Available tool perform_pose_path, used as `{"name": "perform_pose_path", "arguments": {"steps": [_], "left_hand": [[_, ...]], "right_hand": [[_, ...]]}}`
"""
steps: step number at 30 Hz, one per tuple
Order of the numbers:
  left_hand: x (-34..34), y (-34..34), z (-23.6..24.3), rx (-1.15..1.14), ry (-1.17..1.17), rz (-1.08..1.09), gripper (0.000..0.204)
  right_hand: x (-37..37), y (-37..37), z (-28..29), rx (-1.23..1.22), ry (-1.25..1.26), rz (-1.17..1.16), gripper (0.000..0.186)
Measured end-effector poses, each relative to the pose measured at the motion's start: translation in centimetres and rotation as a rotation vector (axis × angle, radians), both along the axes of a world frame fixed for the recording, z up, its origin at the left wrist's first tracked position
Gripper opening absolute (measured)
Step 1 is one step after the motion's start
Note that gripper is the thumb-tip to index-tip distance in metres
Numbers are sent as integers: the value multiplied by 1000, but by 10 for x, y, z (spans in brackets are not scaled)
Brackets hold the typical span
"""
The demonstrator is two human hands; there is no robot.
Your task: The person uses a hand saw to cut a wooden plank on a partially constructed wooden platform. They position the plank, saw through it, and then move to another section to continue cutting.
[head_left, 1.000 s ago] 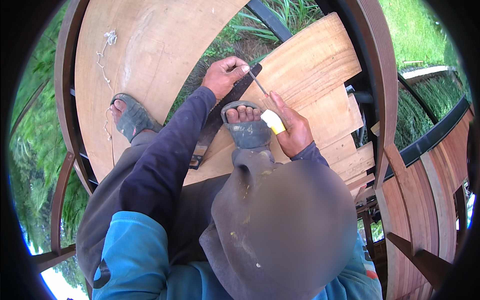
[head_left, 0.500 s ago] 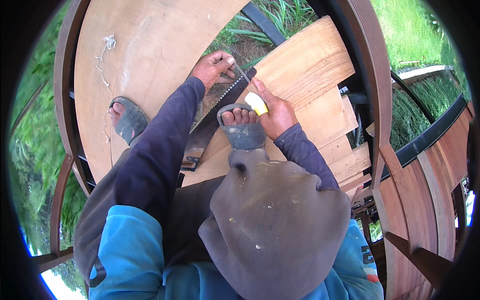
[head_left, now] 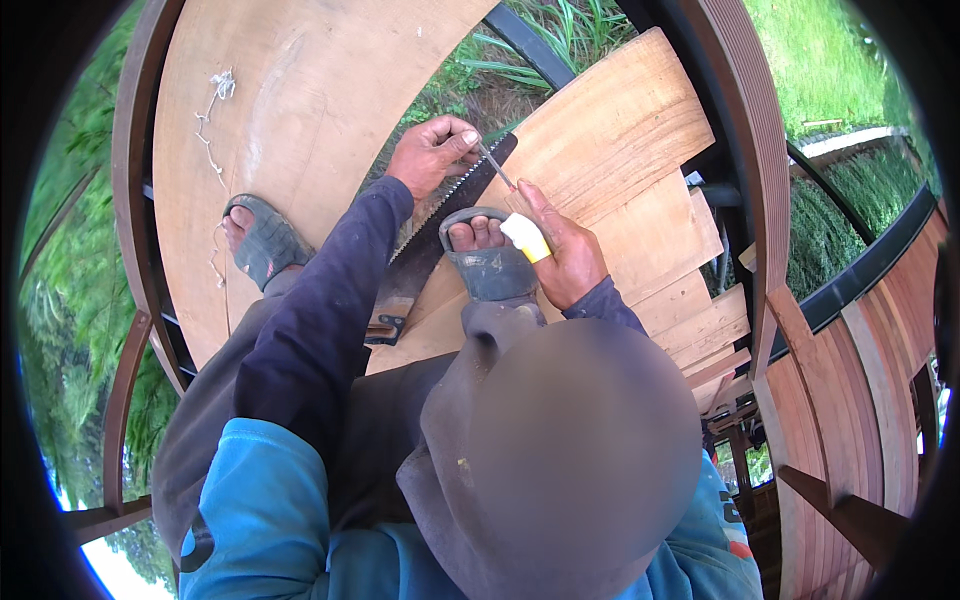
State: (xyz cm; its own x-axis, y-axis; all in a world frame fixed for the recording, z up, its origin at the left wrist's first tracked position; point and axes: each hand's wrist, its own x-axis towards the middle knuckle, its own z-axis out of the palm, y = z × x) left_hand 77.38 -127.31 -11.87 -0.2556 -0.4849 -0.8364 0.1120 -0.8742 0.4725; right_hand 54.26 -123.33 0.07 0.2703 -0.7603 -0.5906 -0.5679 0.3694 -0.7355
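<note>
A handsaw lies slantwise between my feet with its teeth facing left, and my right sandalled foot rests against the blade. Its handle end is near my legs. Across the toothed edge near the far end of the blade runs a thin metal file. The fingertips of my left hand pinch the file's far tip. My right hand is closed around its near end, where a white and yellow piece sticks out below the fingers.
Wooden boards lie under the saw and to the right. A wide plank at the left carries my other foot and a tangled white string. Between them a gap shows grass below. Dark metal beams border the boards.
My right hand has drawn back toward me and slightly right, and more of the file's shaft shows. My left hand has shifted slightly with it, still pinching the tip.
</note>
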Motion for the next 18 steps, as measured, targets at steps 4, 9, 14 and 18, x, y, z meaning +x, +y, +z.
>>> {"name": "perform_pose_path", "arguments": {"steps": [4,9,14,18], "left_hand": [[-6,-2,1,-29,34,-2,19],[-14,3,-7,-146,-26,-44,22],[-12,1,-13,-165,-35,-105,20],[-2,-9,-13,-4,13,0,21]], "right_hand": [[-4,1,4,27,7,-21,61],[-6,0,8,-4,38,-10,60],[-7,1,3,-47,41,-25,59],[7,-9,-6,62,129,51,66]]}}
